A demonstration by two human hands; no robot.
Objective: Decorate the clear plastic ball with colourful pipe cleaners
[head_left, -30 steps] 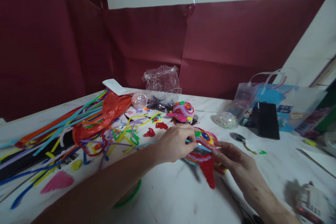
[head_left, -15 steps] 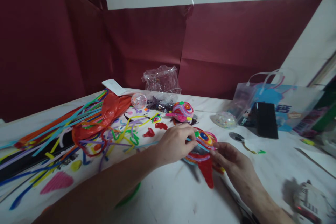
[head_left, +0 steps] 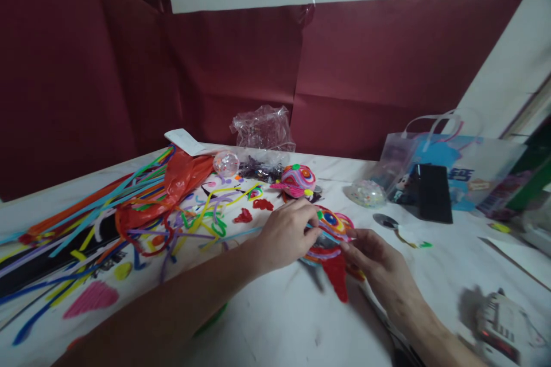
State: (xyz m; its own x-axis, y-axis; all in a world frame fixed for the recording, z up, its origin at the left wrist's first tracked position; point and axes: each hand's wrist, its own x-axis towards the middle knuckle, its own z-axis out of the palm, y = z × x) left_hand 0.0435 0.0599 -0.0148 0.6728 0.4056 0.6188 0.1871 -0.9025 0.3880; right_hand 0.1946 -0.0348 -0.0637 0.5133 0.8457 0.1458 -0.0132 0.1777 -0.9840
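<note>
A colourful pipe-cleaner fish [head_left: 330, 221] with ringed eyes and a red fin [head_left: 336, 278] is between my hands, just above the white table. My left hand [head_left: 289, 235] is closed at its left side, thumb and fingers curled against it. The thumb and fingers of my right hand [head_left: 373, 252] pinch its right edge, and part of the fish is hidden behind them. Behind it sits a second colourful pipe-cleaner piece [head_left: 297, 179], pink with ringed eyes. Two small red fuzzy pieces [head_left: 262, 205] lie left of that.
Loose pipe cleaners [head_left: 107, 183] and a red plastic bag [head_left: 185, 175] spread over the left. Further back are a clear ball [head_left: 226, 164] and clear plastic packaging [head_left: 263, 129]. A black phone [head_left: 434, 194] leans on a carrier bag [head_left: 469, 166]; a glue-gun-like whitish device [head_left: 501, 321] lies front right.
The whole view has shifted slightly. Both hands keep hold of the fish in nearly the same place, with only small finger movement.
</note>
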